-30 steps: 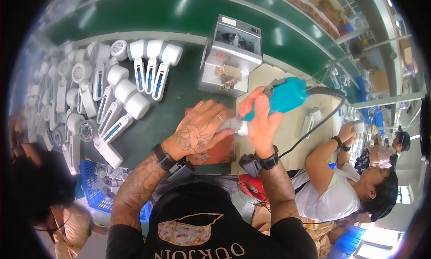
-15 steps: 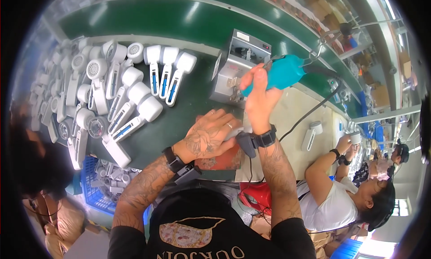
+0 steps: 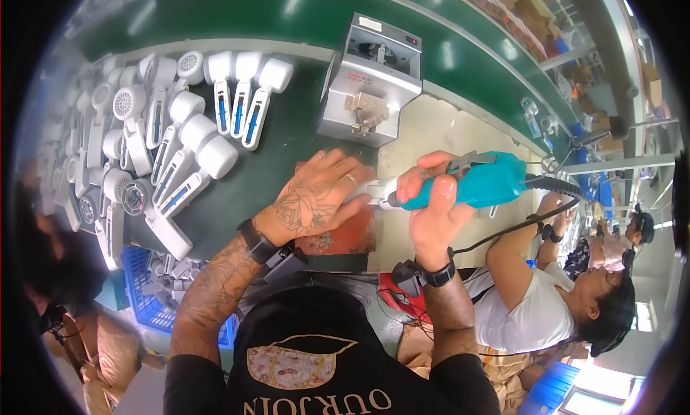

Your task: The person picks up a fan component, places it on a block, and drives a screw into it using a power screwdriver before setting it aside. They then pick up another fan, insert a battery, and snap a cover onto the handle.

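Observation:
My right hand [image 3: 440,217] is wrapped round a teal electric screwdriver [image 3: 497,179], held level with its tip pointing left. That tip meets the end of a white plastic part [image 3: 382,192], which looks like a shower head handle. My left hand [image 3: 316,195] is closed over this part above a worn reddish pad [image 3: 323,244], and its fingers hide most of the piece. Beyond my hands stands a metal screw feeder [image 3: 363,91]. Several white shower heads [image 3: 215,156] with blue strips in their handles lie to the left.
A blue basket [image 3: 140,300] of grey and white parts sits below the bench's left edge. The screwdriver's black cable [image 3: 496,234] trails across the right side. A co-worker in a white shirt [image 3: 521,307] works at the right. Another person [image 3: 57,264] is at the far left.
My right hand has brought the screwdriver down and towards me from beside the screw feeder to the white part. My left hand keeps its hold, and the view has shifted slightly.

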`<action>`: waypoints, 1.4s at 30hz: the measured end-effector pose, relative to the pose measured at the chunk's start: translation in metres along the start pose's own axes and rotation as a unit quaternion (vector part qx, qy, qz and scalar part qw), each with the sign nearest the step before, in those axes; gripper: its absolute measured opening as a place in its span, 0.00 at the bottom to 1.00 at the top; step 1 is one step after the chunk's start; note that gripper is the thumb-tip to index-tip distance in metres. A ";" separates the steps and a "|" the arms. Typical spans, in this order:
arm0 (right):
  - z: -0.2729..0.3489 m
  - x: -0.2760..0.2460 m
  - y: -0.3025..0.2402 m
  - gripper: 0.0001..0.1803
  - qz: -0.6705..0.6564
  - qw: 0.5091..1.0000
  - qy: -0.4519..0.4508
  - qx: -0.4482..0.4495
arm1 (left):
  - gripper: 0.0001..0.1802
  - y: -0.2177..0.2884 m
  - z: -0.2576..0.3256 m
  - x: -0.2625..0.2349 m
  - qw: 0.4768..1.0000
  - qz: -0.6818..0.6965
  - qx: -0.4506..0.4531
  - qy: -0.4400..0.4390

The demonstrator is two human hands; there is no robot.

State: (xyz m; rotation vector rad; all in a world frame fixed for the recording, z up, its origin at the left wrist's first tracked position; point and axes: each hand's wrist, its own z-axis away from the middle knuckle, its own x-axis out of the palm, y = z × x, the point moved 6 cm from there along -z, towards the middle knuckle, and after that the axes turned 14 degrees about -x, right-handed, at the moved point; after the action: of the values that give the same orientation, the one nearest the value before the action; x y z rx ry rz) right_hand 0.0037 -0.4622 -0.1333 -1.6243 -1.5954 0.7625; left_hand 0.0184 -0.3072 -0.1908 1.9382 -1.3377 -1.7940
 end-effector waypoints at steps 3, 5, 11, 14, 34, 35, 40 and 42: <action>0.004 -0.002 0.004 0.31 -0.002 1.000 0.009 0.008 | 0.21 0.001 0.003 0.002 1.000 -0.001 0.007 0.009; 0.008 -0.003 0.007 0.31 -0.003 1.000 0.013 0.009 | 0.21 0.001 0.005 0.004 1.000 0.000 0.006 0.007; 0.017 -0.005 0.019 0.28 -0.015 1.000 0.015 0.005 | 0.22 0.001 0.005 0.007 1.000 -0.005 0.009 0.005; 0.016 -0.006 0.021 0.25 -0.039 0.999 0.009 0.004 | 0.22 0.002 0.002 0.007 1.000 -0.011 0.011 0.001; 0.027 -0.048 -0.067 0.24 -0.165 0.966 0.151 -0.129 | 0.15 0.020 0.068 -0.071 0.984 0.100 0.060 0.132; 0.031 -0.050 -0.061 0.24 -0.145 0.971 0.157 -0.107 | 0.17 0.013 0.075 -0.096 0.984 0.088 0.051 0.147; 0.052 -0.042 -0.030 0.25 -0.049 0.983 0.175 -0.036 | 0.20 -0.046 0.126 -0.213 0.941 -0.031 -0.166 0.293; 0.057 -0.042 -0.021 0.25 -0.039 0.987 0.147 -0.043 | 0.19 -0.077 0.150 -0.250 0.903 -0.011 -0.256 0.346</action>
State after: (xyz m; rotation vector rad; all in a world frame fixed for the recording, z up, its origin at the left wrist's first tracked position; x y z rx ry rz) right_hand -0.0578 -0.4999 -0.1512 -1.6379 -1.4855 0.3957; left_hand -0.0419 -0.0245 -0.1035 1.9734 -0.5391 -1.1027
